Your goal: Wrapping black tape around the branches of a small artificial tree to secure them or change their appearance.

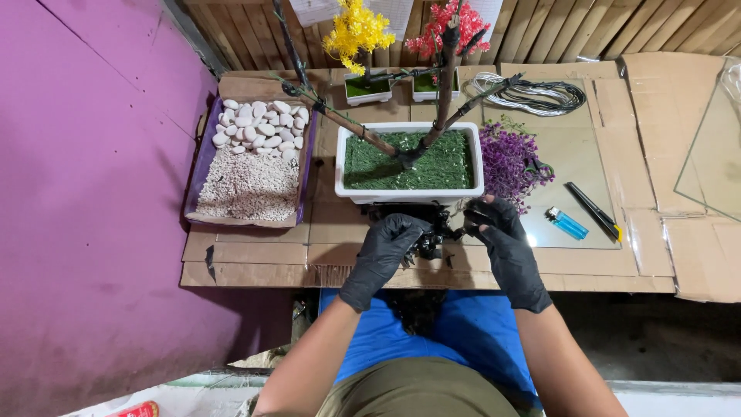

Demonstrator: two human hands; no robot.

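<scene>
Purple wall (85, 193): fills the whole left side of the frame, matte, nothing else to be seen on it.

Tray (199, 166): seen at upper left, purple-rimmed, with white pebbles (258, 127) heaped at its far end and fine pale gravel (248, 185) at the near end.

Left hand (384, 249): black-gloved, fingers curled in and pressed around the left part of a black tangled clump (429, 238); whether it's really pinched or just cupped can't be made out.

Clump position: held low centre, between both hands, just in front of the near wall of the white planter (409, 193). Its long axis runs roughly left to right, hand to hand, so neither hand is clearly nearer.

Planter: rectangular, filled with green moss-like stuff, bare brown branches (444, 93) rising out of it toward the top of the frame.

Right hand (502, 239): gloved too, fingertips closed on the clump's right end, thumb side toward the planter.

Right of that: a purple flower sprig (509, 158), a blue lighter (567, 224), and a black utility knife (594, 210) lying on a glass sheet (575, 154).

Surface: flattened cardboard (255, 255), pretty cluttered; wooden slat wall (556, 31) at the top.
</scene>
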